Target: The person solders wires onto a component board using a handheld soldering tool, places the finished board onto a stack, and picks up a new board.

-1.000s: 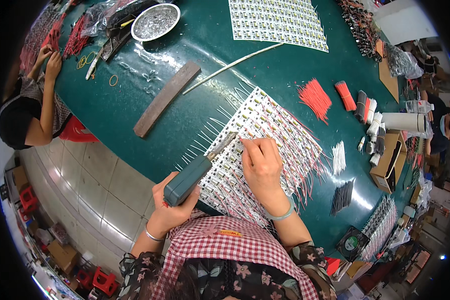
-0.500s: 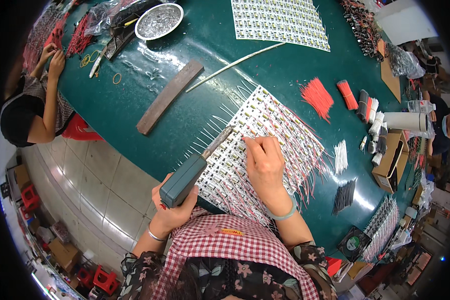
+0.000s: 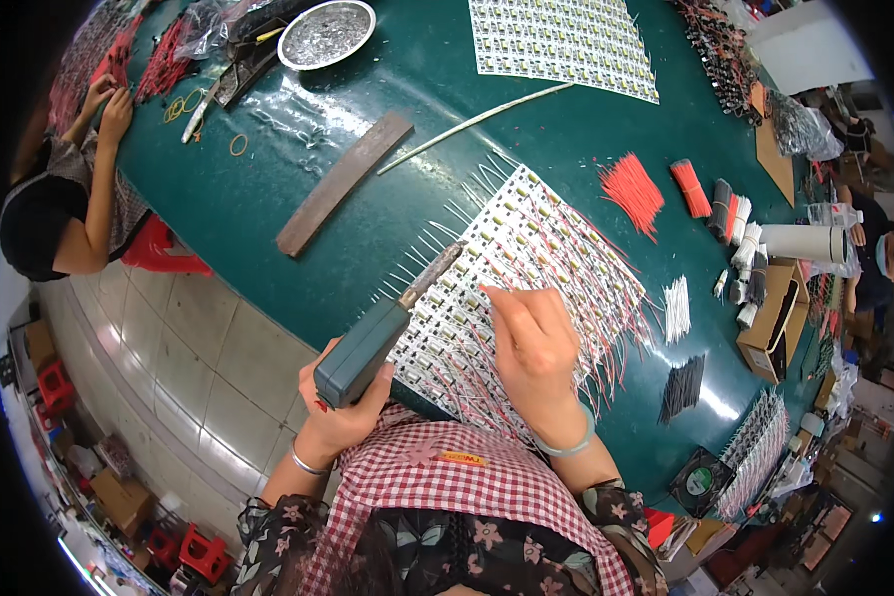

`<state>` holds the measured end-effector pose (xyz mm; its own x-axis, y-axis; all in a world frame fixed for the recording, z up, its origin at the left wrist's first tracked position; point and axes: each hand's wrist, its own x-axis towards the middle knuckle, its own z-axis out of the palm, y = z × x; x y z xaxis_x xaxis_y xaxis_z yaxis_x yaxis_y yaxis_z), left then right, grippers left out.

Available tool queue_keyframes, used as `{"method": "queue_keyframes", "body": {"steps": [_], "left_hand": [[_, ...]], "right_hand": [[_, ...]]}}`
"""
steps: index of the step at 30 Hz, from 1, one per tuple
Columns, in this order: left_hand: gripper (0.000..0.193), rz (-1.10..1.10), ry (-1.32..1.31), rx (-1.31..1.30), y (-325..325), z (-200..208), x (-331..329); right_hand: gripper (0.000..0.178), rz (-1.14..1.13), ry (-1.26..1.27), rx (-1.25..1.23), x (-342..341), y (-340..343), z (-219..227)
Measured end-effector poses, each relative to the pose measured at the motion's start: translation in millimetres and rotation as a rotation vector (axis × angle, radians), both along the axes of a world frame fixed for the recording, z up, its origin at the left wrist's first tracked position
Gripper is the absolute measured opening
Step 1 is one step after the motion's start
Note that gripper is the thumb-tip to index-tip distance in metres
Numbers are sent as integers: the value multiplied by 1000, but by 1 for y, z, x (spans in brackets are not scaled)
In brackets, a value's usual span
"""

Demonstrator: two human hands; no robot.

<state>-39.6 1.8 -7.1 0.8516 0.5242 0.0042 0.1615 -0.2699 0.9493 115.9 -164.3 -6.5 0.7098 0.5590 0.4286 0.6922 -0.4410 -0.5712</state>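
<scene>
The left hand (image 3: 343,412) is wrapped around a dark green, box-shaped soldering tool (image 3: 363,350), whose long, crusted metal bit (image 3: 435,272) slants up and to the right over a white rectangular panel of small circuit boards (image 3: 429,333); whether the bit touches the panel cannot be told. The right hand (image 3: 538,348) is above the middle of the same panel, thumb and forefinger pressed together at the tips; anything pinched there is too small to make out. The panel lies slantwise on a dark green, glossy bench (image 3: 243,204) directly in front of the person, with thin red and white wires (image 3: 606,263) spread thickly over its right part and pale wire ends sticking out along its left edge. Beyond the tool's bit lies a long, brownish-grey bar (image 3: 346,184), and near it a thin, pale stick (image 3: 477,127). To the right of the panel are a loose heap of red wires (image 3: 632,196), a small heap of white wires (image 3: 676,310) and one of dark grey wires (image 3: 682,387). Farther off are a second white panel (image 3: 564,50) and a round, pale-rimmed bowl of silvery bits (image 3: 328,36).
</scene>
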Motion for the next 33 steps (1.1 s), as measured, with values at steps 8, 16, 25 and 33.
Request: {"method": "queue_keyframes", "body": {"steps": [8,16,25,33], "left_hand": [[22,-42,-14,45,2,-2,-6],[19,-47,-11,31,2,-2,-5],[19,-39,0,13,2,-2,-4],[19,-68,36,5,2,-4,-7]], "right_hand": [[23,-23,-27,-38,-1,8,-41],[19,-73,-65,-56,-1,10,-42],[21,-74,-30,-98,-3,9,-37],[23,-45,-69,-105,-2,9,-40]]}}
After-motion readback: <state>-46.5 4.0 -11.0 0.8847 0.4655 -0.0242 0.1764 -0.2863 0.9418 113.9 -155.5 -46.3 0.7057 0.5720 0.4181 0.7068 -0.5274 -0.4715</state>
